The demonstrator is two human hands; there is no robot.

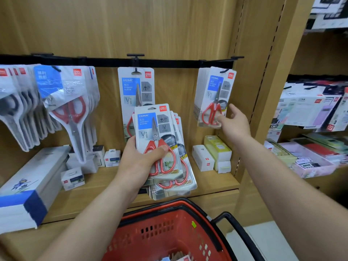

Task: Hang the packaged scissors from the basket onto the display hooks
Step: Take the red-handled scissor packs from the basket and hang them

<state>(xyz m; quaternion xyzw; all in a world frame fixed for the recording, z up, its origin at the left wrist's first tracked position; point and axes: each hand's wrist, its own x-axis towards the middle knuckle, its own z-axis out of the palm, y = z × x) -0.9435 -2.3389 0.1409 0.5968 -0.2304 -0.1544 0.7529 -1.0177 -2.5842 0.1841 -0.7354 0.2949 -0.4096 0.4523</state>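
a stationery shop aisle

the black hook rail (120, 62) ran across a wood-look display wall. from it hung rows of packaged scissors (214, 98), each card with the same red brand mark. below the rail, a shelf (216, 180) carried small boxed goods (202, 158). right of the rail, another bay (305, 110) held more carded stock. lower still under the rail stood a red shopping basket (169, 228) with black handles.

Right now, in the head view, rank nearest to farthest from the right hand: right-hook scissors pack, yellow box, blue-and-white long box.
1. Right-hook scissors pack, by the right hand fingertips.
2. Yellow box, on the shelf below.
3. Blue-and-white long box, far left.
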